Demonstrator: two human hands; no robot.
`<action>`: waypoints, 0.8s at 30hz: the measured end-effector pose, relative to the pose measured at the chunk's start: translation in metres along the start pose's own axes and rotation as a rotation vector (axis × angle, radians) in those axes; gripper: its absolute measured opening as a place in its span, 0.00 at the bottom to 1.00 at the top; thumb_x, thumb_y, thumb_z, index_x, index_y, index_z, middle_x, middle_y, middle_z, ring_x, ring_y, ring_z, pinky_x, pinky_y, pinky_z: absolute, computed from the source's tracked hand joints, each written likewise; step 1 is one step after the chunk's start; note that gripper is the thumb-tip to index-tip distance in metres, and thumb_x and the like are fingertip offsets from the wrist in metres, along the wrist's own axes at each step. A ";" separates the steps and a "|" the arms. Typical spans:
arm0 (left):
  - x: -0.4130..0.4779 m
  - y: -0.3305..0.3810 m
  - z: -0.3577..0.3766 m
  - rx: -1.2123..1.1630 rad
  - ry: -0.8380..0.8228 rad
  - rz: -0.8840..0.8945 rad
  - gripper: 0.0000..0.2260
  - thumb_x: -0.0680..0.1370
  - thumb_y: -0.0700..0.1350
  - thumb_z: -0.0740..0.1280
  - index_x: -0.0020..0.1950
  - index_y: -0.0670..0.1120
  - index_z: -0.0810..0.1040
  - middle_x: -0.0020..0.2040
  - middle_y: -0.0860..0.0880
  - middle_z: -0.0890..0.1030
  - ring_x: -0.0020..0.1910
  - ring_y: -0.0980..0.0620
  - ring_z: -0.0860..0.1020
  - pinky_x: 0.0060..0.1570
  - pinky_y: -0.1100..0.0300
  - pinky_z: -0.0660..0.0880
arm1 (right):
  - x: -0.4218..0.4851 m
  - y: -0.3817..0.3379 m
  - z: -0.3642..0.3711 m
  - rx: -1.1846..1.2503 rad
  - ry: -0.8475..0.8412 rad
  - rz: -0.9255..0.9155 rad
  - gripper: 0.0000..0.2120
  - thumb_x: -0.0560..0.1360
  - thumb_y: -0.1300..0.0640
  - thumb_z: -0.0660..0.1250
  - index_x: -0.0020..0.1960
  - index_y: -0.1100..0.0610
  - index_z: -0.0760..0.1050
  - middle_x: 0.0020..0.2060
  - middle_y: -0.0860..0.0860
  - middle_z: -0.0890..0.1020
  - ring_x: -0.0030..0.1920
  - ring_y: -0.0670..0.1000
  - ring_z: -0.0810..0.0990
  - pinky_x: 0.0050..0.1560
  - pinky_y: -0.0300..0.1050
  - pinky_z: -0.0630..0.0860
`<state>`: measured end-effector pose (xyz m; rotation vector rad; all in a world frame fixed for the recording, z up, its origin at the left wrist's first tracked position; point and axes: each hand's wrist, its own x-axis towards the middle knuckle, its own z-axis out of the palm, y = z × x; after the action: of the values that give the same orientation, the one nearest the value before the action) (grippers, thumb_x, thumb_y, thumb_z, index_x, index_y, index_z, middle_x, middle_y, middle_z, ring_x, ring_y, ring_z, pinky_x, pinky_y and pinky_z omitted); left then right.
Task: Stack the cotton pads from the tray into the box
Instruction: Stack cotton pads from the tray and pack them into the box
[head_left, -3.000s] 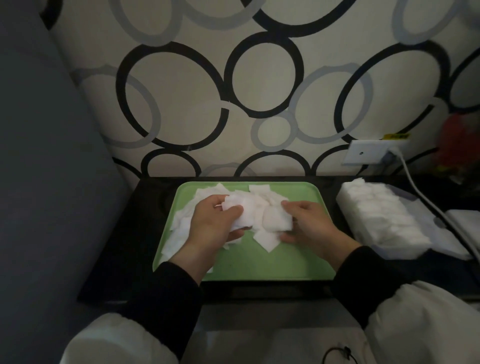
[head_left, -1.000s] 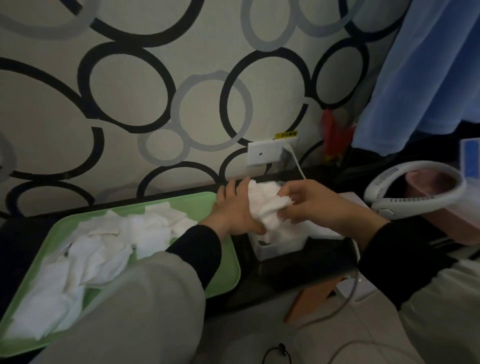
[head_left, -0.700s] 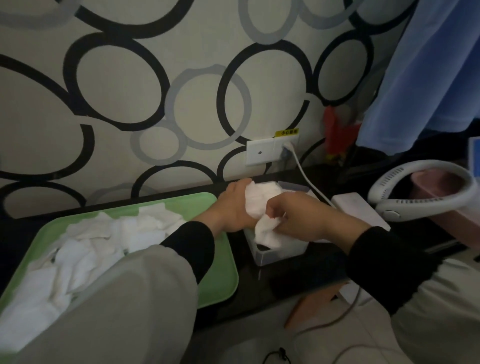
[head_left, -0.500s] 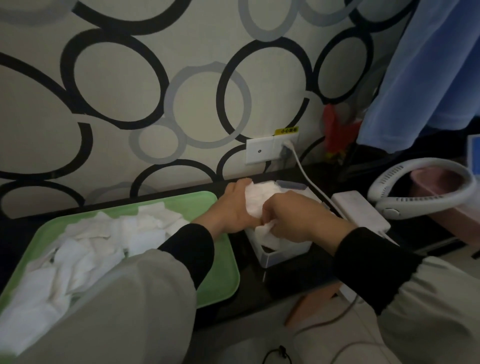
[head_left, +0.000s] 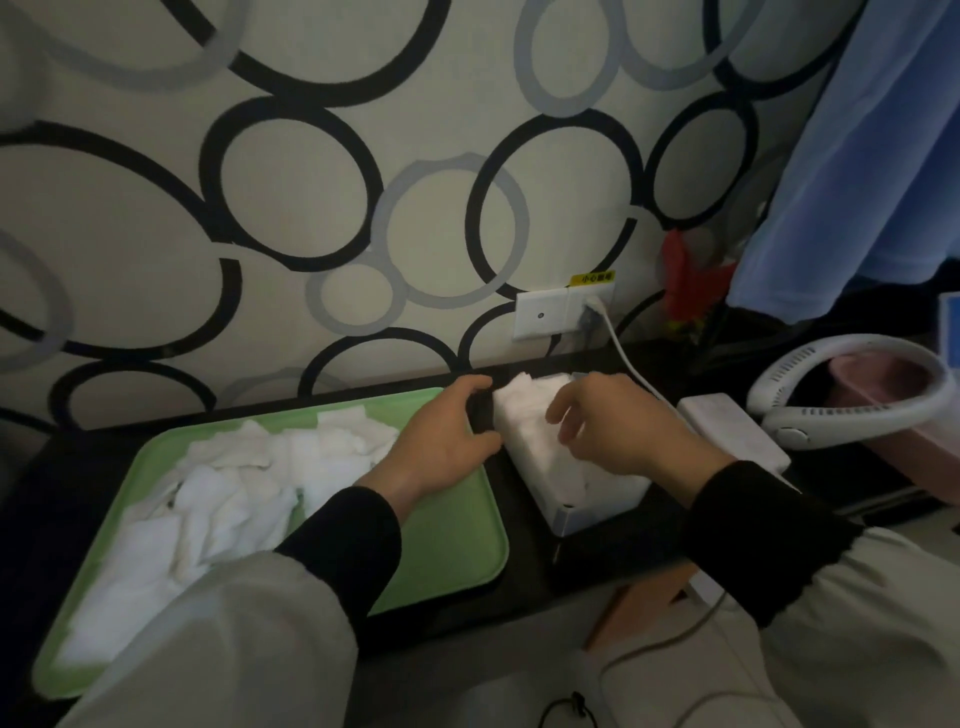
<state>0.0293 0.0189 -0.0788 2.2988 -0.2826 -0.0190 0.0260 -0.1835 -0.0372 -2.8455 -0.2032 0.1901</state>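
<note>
A green tray (head_left: 447, 530) lies at the left with a loose heap of white cotton pads (head_left: 249, 483) on it. Right of the tray stands a pale box (head_left: 587, 512) filled with a row of stacked pads (head_left: 524, 421). My left hand (head_left: 441, 441) hovers over the tray's far right corner, curved loosely beside the box's left side, its thumb close to the stack. Over the top of the stacked pads is my right hand (head_left: 613, 436), fingers hanging loosely curled. Neither hand holds a pad.
Tray and box sit on a dark shelf (head_left: 613, 551) against a patterned wall. A wall socket (head_left: 563, 312) feeds a white cable (head_left: 628, 364) running behind the box. Right of the box are a white adapter (head_left: 732, 431), a white neck fan (head_left: 852, 400) and a pink container (head_left: 893, 384).
Both hands carried a bundle of pads from the tray to the box and pushed it in. My right hand has let go of the pads and both hands have eased off the stack.
</note>
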 end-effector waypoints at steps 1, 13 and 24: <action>-0.009 -0.004 -0.007 0.004 0.025 -0.015 0.28 0.76 0.44 0.71 0.75 0.52 0.67 0.73 0.52 0.72 0.70 0.51 0.71 0.63 0.62 0.65 | -0.005 -0.006 -0.004 0.029 0.020 -0.004 0.15 0.73 0.62 0.69 0.54 0.44 0.80 0.44 0.41 0.84 0.49 0.44 0.80 0.55 0.49 0.80; -0.123 -0.068 -0.083 -0.398 0.430 -0.496 0.07 0.77 0.40 0.69 0.54 0.48 0.80 0.55 0.47 0.81 0.57 0.47 0.79 0.56 0.55 0.73 | -0.024 -0.135 0.059 0.718 0.063 -0.027 0.07 0.71 0.62 0.72 0.39 0.50 0.81 0.35 0.45 0.81 0.39 0.46 0.80 0.45 0.41 0.77; -0.146 -0.095 -0.099 -0.335 0.416 -0.506 0.07 0.76 0.41 0.70 0.53 0.49 0.80 0.52 0.50 0.81 0.54 0.49 0.79 0.57 0.55 0.75 | -0.005 -0.154 0.128 0.320 0.021 0.020 0.21 0.69 0.42 0.74 0.56 0.53 0.79 0.51 0.48 0.80 0.52 0.52 0.79 0.50 0.43 0.72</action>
<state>-0.0837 0.1839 -0.0922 1.9262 0.4822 0.1431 -0.0164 -0.0035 -0.1146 -2.5312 -0.1264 0.1791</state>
